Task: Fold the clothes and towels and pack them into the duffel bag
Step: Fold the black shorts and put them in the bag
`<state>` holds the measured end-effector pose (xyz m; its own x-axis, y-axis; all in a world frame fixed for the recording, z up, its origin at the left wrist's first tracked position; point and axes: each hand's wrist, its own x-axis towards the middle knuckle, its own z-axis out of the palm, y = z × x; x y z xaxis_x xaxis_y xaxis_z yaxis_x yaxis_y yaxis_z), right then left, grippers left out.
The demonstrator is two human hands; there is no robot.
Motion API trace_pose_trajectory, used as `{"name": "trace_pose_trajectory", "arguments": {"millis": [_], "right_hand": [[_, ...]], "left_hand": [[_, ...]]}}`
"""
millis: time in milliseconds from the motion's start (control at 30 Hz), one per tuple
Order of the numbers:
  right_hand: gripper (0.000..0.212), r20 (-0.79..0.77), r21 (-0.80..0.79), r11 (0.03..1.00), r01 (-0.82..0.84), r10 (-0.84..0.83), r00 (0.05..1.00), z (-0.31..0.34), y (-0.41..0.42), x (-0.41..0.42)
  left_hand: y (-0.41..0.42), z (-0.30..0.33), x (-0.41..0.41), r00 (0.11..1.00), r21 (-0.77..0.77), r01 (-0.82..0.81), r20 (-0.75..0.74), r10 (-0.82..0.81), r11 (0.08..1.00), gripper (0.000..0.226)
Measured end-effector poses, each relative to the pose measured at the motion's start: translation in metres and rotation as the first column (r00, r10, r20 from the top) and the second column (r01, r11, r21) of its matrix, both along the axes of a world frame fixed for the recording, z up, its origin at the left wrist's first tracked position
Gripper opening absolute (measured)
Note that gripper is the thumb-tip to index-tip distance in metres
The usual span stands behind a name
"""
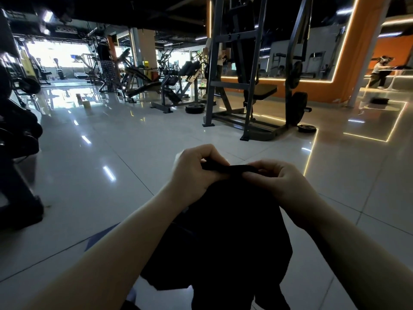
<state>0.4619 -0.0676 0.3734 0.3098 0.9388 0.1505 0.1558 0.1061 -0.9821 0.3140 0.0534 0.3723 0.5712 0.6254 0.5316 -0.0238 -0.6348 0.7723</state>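
Observation:
A black garment (223, 231) hangs in front of me, held up by its top edge above the tiled floor. My left hand (194, 171) grips the left end of that edge with curled fingers. My right hand (277, 182) pinches the right end of the same edge. The cloth drops down between my forearms and covers whatever lies below it. A bit of dark blue fabric (100, 236) shows under my left forearm. No duffel bag can be seen.
A grey weight machine (241, 86) with plates stands straight ahead on the glossy tiles. Dark equipment (15, 153) fills the left edge. More gym machines and a few people are far back. An orange wall (357, 52) with light strips is at right.

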Motion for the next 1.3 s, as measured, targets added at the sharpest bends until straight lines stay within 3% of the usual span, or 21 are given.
{"name": "trace_pose_trajectory", "arguments": {"millis": [100,300,433,567,633,700,800,933,1100,1200,1300], "right_hand": [[0.011,0.153,-0.022,0.998,0.055,-0.051,0.987,-0.001,-0.003,-0.005],[0.016,0.296,-0.086,0.996,0.038,-0.011,0.955,0.006,-0.006,-0.008],[0.017,0.422,-0.002,0.992,0.129,-0.116,0.899,0.0,-0.008,-0.01],[0.02,0.45,0.047,0.983,0.179,-0.181,0.874,-0.003,-0.006,-0.006],[0.019,0.443,0.03,0.988,0.15,-0.148,0.884,-0.003,-0.003,-0.002],[0.015,0.396,0.028,0.995,0.1,-0.103,0.913,-0.003,0.001,-0.001],[0.01,0.303,0.121,0.988,0.101,-0.133,0.944,0.0,0.006,-0.005],[0.005,0.256,0.182,0.964,0.194,-0.237,0.937,0.002,0.01,-0.003],[0.021,0.126,0.01,0.992,0.124,-0.124,0.984,0.004,0.004,0.006],[0.009,0.203,0.046,0.983,0.176,-0.181,0.962,0.001,-0.001,0.009],[0.011,0.317,0.137,0.958,0.253,-0.284,0.905,-0.005,-0.005,0.01]], "left_hand": [[-0.009,-0.001,0.0,0.999,0.025,-0.013,-0.04,0.014,1.0,0.033],[-0.011,-0.002,0.0,1.0,0.031,-0.01,-0.004,0.01,0.999,0.033],[-0.014,-0.002,-0.001,0.999,0.024,0.038,-0.032,-0.037,0.999,0.028],[-0.008,0.005,-0.005,0.987,0.096,0.013,-0.16,0.003,0.995,0.026],[-0.009,0.013,-0.01,0.977,-0.049,0.117,-0.172,-0.124,0.992,0.016],[-0.011,0.015,-0.01,0.963,-0.215,0.204,-0.133,-0.236,0.955,0.025],[-0.01,0.008,0.001,0.967,-0.089,0.156,-0.191,-0.171,0.984,0.019],[-0.002,0.001,0.011,0.984,-0.161,0.132,-0.099,-0.149,0.978,0.016],[0.004,-0.003,0.016,0.995,-0.264,0.099,0.027,-0.095,0.959,0.02],[0.006,-0.004,0.017,0.998,-0.242,0.067,-0.005,-0.07,0.968,0.02],[0.006,-0.005,0.017,0.994,-0.102,0.018,-0.11,-0.029,0.995,0.021]]}}
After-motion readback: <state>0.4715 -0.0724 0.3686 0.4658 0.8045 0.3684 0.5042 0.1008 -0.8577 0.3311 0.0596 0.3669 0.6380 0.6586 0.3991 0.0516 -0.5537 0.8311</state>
